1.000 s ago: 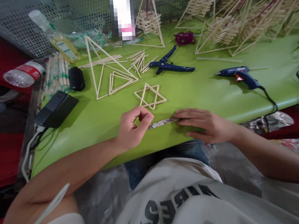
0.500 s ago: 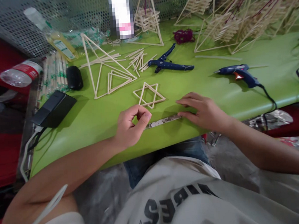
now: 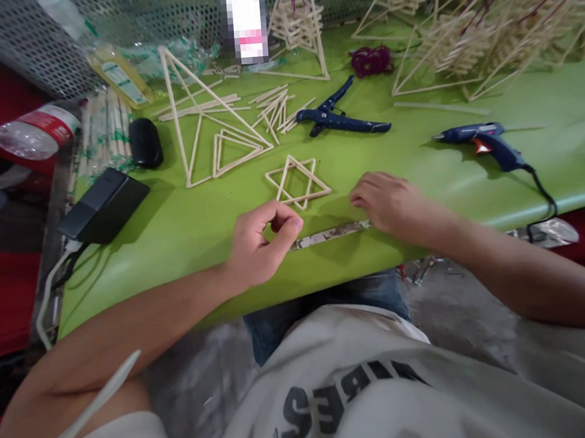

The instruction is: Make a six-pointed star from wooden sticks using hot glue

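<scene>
My left hand rests at the near part of the green table, thumb and forefinger pressed together. Whatever it pinches, if anything, is too small to make out. Opposite it, my right hand has its fingers curled in and pointing left; their tips are partly hidden. Between the hands lies a narrow, worn whitish strip, its left end by my left thumb and its right end by my right hand. Just beyond it, a six-pointed star of thin wooden sticks lies flat, touched by neither hand.
Behind are stick triangles, loose sticks, blue cutters and purple string. A glue gun with its cord lies right. A black box, case and bottles stand left. Stick structures fill the back right.
My right hand has curled its fingers, which were stretched out, and drawn away from the strip's end. My left hand keeps its pinch. The view has shifted slightly.
</scene>
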Demonstrator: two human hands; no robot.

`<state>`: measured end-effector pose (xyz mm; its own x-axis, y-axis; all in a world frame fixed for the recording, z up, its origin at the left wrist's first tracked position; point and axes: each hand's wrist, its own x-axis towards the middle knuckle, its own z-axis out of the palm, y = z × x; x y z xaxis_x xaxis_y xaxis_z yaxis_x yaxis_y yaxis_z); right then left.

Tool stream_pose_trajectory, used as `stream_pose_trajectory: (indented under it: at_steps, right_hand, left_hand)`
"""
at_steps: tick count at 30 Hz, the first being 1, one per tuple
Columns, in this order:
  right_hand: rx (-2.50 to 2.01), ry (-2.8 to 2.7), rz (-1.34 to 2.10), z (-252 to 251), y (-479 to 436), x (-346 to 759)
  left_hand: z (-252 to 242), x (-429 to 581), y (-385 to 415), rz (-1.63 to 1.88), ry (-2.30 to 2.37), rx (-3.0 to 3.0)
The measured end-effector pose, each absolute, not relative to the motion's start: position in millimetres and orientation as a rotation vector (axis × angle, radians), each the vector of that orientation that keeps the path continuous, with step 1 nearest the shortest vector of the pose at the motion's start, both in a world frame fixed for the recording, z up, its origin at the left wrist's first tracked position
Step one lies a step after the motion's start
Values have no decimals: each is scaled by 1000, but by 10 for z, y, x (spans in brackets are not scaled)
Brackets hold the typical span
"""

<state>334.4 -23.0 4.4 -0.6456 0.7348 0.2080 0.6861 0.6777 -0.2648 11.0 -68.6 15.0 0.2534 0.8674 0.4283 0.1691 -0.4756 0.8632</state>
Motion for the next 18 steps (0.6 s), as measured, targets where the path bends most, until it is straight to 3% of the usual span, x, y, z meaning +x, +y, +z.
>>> stream_pose_trajectory:
  at_steps: [8,11,18]
  right_hand:
    - [-1081,-2291,47,603,-88,3325]
    - [-1102,-2427,117,730,-22,3384]
    - [-1178,-2983,179,383,-15,3496]
  left_hand:
    - [146,116,-629,1300,925,1791]
    - [143,110,-606,1326,912,1789]
    - [132,101,-598,1293,965,1788]
